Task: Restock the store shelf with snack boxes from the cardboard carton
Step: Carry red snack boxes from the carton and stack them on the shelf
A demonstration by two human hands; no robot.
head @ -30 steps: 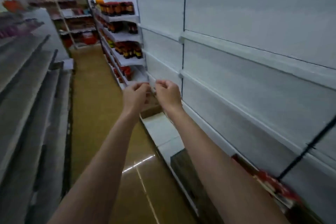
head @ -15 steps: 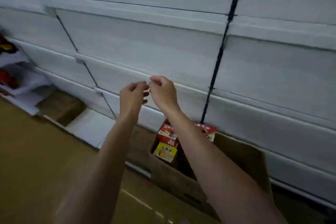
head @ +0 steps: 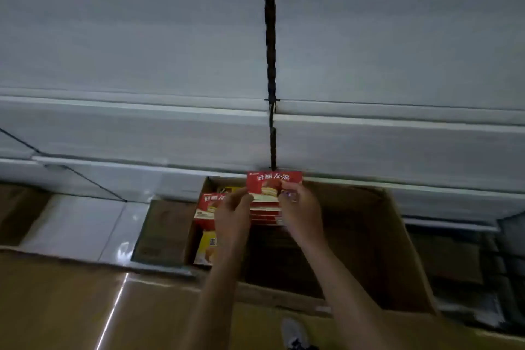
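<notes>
Picking step in hand: both arms down into the carton (head: pixel 369 236) on the floor, just below the lowest white shelf (head: pixel 397 150). Left hand (head: pixel 231 217) and right hand (head: pixel 302 212) clamped on opposite ends of a stack of red boxes (head: pixel 272 187), top box face-up with white lettering, several more edges showing beneath it. Stack raised near the carton's far wall, about level with the shelf lip. More stock left inside: another red box (head: pixel 207 204) and a yellow box (head: pixel 206 250) along the left wall (right half of the carton looks dark and bare, though too dim to be sure). Shelves above all bare, black upright (head: pixel 270 65) dividing the two bays. Next, probably: lifting the stack clear of the carton rim, keeping even squeeze on both ends so the loose boxes do not fan out, then setting them down on a shelf with faces forward.
</notes>
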